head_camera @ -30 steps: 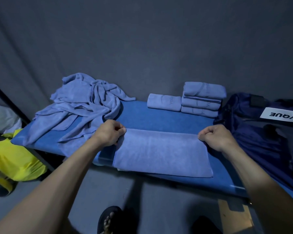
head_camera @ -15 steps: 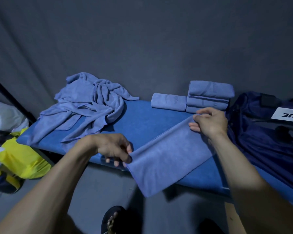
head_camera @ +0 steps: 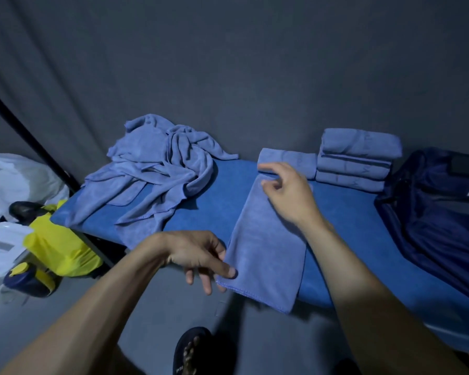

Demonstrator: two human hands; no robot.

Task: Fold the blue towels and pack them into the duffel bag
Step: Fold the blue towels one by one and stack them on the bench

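A half-folded blue towel (head_camera: 266,247) lies lengthwise across the blue table (head_camera: 228,201), its near end hanging over the front edge. My left hand (head_camera: 198,255) pinches the towel's near left corner between thumb and fingers. My right hand (head_camera: 287,193) hovers over the far end with fingers loosely spread, holding nothing. Behind it lie one folded towel (head_camera: 295,158) and a stack of three folded towels (head_camera: 358,158). A heap of unfolded blue towels (head_camera: 157,169) covers the table's left part. The dark navy duffel bag (head_camera: 433,207) lies open at the right.
A grey curtain hangs behind the table. A yellow bag (head_camera: 57,247), white containers (head_camera: 0,244) and a dark shoe (head_camera: 25,209) sit on the floor at the left. A black pole (head_camera: 30,139) slants there. My sandalled foot (head_camera: 190,350) is below the table edge.
The towel has been turned from lying sideways to lying lengthwise. My right hand has let go of its far corner and opened. My left hand moved to the near corner.
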